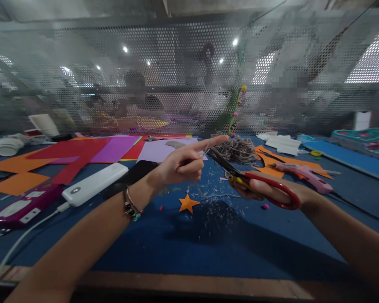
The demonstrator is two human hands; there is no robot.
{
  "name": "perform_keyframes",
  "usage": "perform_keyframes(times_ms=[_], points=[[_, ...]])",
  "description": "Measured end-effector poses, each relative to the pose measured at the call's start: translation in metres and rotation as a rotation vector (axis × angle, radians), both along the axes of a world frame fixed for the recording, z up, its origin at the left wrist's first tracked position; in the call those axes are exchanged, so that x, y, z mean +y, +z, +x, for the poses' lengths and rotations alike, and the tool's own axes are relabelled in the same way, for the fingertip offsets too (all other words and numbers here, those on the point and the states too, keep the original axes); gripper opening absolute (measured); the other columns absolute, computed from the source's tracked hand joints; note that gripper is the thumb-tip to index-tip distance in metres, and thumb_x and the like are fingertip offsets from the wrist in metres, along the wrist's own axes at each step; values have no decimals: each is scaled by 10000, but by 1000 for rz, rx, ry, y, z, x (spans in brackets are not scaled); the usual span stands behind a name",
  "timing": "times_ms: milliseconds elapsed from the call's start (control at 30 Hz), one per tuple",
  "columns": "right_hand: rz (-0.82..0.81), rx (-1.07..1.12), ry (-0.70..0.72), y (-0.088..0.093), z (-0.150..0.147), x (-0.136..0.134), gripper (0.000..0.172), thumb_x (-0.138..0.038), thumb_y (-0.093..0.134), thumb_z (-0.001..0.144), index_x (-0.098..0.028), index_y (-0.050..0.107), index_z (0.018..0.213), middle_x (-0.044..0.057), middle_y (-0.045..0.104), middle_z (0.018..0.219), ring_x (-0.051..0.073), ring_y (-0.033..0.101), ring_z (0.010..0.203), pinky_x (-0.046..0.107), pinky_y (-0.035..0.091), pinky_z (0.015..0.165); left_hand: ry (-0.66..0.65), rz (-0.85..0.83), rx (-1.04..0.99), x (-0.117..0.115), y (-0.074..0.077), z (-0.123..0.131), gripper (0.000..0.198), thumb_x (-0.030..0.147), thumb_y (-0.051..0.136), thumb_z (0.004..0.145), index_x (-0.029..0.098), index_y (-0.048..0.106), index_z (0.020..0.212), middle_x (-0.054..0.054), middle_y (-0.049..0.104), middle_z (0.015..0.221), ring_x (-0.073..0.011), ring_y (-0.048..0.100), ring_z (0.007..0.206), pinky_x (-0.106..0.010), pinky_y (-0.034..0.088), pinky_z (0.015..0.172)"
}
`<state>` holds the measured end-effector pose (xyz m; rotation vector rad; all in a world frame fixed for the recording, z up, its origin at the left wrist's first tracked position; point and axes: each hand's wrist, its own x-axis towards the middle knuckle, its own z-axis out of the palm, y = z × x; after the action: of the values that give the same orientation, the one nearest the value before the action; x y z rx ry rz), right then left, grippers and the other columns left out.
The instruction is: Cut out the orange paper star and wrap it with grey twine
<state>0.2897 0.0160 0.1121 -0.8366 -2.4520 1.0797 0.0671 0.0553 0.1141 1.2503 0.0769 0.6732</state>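
Note:
My right hand (251,189) is closed on scissors (271,189) with a red and a yellow handle loop; their dark blades point up and left. The blade tips reach close to my left hand (183,164). On that hand the index finger points right while the thumb and other fingers are curled together; whatever they pinch, if anything, is too small to make out. An orange felt star (188,204) lies on the blue table below. Grey yarn (236,150) sits in a tangled pile behind the blades, and small pale fibre bits are scattered beneath them.
Coloured sheets (69,151), a white power bank (94,184) and a purple device (25,206) lie on the left. A pink glue gun (306,174) rests on orange scraps at right, near a teal basket (360,141). Behind stands a perforated screen (183,75).

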Motion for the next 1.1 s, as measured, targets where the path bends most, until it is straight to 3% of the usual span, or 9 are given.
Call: perform_keyframes(times_ms=[100,233,533,900,1100], points=[[-72,49,-40,-2,2,-3,469,-636,311,792,-180,357,691,-27,323,622,79,317,533,230,267,465,-14,-2,-16,0,1,0,479,26,333,736,195,585,1106,96,203,301,-53,93,278,-159,192,330],[-116,113,24,-5,4,-1,487,-655,283,788,-183,353,688,-32,304,621,76,266,507,237,233,439,-27,-16,-44,0,1,1,466,31,327,744,181,587,1101,98,197,301,-55,83,273,-160,171,321],[50,-33,-80,1,1,-2,515,-672,271,778,-177,366,674,-27,332,598,77,307,512,234,270,455,-73,-30,-54,0,-1,1,485,11,321,746,173,560,1135,99,221,311,-53,96,279,-164,187,340],[-2,34,-33,-5,4,1,532,-696,289,754,-173,374,713,-27,321,611,67,280,490,211,247,395,-88,-11,-73,-1,-1,2,533,7,306,747,113,435,1254,113,239,312,-56,87,269,-173,172,338],[50,8,-37,-2,5,-1,504,-661,283,786,-178,363,666,-27,338,591,72,301,500,224,269,437,-87,18,-15,-1,-4,2,540,25,330,762,112,386,1293,118,236,308,-54,96,270,-161,194,343]])
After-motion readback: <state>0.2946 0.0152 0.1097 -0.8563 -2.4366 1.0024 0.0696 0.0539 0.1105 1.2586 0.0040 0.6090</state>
